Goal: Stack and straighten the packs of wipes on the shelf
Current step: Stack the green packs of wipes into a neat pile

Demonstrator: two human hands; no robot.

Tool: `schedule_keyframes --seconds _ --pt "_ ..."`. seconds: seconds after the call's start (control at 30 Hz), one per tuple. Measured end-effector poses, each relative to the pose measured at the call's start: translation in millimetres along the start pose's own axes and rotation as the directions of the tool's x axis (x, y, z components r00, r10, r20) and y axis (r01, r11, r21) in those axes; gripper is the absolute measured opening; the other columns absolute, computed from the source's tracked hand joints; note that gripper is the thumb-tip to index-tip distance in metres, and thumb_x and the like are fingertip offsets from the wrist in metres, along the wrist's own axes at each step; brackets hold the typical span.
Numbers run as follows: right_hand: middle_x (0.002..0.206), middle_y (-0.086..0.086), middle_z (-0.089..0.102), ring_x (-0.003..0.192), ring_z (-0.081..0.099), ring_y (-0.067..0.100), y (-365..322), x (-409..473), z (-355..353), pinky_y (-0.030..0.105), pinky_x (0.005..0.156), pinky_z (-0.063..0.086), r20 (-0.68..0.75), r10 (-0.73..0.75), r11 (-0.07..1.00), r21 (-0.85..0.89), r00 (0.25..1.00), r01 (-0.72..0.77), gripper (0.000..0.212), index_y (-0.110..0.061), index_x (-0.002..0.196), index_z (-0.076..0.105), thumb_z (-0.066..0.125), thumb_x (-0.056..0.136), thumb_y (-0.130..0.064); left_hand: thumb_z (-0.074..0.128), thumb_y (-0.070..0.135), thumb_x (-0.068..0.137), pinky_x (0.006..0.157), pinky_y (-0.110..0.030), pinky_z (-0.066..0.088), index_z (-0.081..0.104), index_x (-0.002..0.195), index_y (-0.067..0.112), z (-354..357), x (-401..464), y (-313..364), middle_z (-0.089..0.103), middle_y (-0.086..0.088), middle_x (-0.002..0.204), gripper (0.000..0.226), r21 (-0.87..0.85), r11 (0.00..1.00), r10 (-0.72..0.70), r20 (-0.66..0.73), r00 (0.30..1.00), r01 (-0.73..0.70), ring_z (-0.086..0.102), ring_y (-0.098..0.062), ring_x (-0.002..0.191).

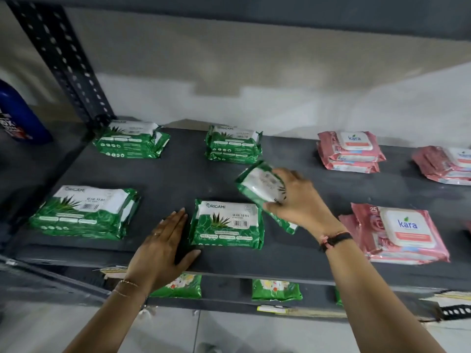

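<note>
On the dark shelf (178,179) lie green aloe vera wipes packs in small stacks: front left (84,212), back left (131,140), back middle (233,143) and front middle (226,224). My right hand (298,200) grips a tilted green pack (260,186) in the air, just right of and above the front middle stack. Flat on the shelf, fingers together, my left hand (165,240) rests against that stack's left edge. Pink wipes stacks sit to the right: back (350,151), front (400,234), far right (446,164).
A perforated metal upright (63,64) stands at the back left, with a blue bottle (17,115) beyond it. The wall closes the back. On the lower shelf are green packs (276,290) with flower prints. An upper shelf (254,11) hangs overhead.
</note>
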State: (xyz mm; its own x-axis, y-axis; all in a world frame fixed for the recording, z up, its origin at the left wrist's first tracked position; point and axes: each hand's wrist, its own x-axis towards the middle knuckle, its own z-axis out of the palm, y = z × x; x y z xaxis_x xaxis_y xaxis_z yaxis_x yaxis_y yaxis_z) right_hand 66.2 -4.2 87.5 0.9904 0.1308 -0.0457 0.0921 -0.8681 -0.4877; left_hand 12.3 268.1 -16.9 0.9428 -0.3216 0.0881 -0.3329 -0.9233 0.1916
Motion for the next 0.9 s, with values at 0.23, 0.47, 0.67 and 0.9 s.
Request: schedule_keyframes --seconds 0.23,0.47,0.67,0.9 --pt "0.142 0.003 0.039 0.128 0.033 0.023 -42 -7 19 0.041 0.110 0.021 0.316 -0.298 0.947 -0.022 0.901 0.321 0.074 -0.024 0.134 0.031 0.072 0.073 -0.028 0.021 0.066 0.088 0.103 -0.035 0.020 0.036 0.134 -0.004 0 0 -1 0.035 -0.015 0.141 0.085 -0.048 0.999 0.023 -0.008 1.000 -0.023 0.031 -0.027 0.128" --pt "0.148 -0.003 0.028 0.134 0.023 0.019 -44 -6 26 0.039 0.114 0.009 0.386 -0.333 0.927 -0.035 0.860 0.374 0.073 -0.027 0.135 0.028 0.070 0.075 -0.030 0.020 0.065 0.089 0.105 -0.031 0.015 0.035 0.134 -0.003 -1 -1 0 0.036 -0.016 0.140 0.082 -0.053 0.998 0.031 -0.014 0.999 -0.031 0.029 -0.025 0.128" --pt "0.154 -0.004 0.015 0.139 0.017 0.020 -46 -11 18 0.046 0.117 0.004 0.397 -0.345 0.912 -0.070 0.850 0.403 0.046 -0.038 0.134 0.031 0.046 0.091 -0.038 0.020 0.065 0.089 0.104 -0.033 0.017 0.036 0.134 -0.002 0 -1 0 0.035 -0.015 0.140 0.082 -0.053 0.998 0.038 -0.039 0.999 -0.040 0.028 -0.024 0.128" --pt "0.150 0.003 0.022 0.124 0.039 0.030 -52 -17 17 0.043 0.108 0.034 0.346 -0.300 0.889 -0.237 0.889 0.392 0.039 -0.032 0.135 0.031 0.032 0.097 -0.032 0.020 0.065 0.089 0.105 -0.036 0.020 0.038 0.131 -0.005 -1 -2 2 0.036 -0.017 0.139 0.083 -0.057 0.998 0.038 -0.049 0.998 -0.041 0.032 -0.028 0.127"
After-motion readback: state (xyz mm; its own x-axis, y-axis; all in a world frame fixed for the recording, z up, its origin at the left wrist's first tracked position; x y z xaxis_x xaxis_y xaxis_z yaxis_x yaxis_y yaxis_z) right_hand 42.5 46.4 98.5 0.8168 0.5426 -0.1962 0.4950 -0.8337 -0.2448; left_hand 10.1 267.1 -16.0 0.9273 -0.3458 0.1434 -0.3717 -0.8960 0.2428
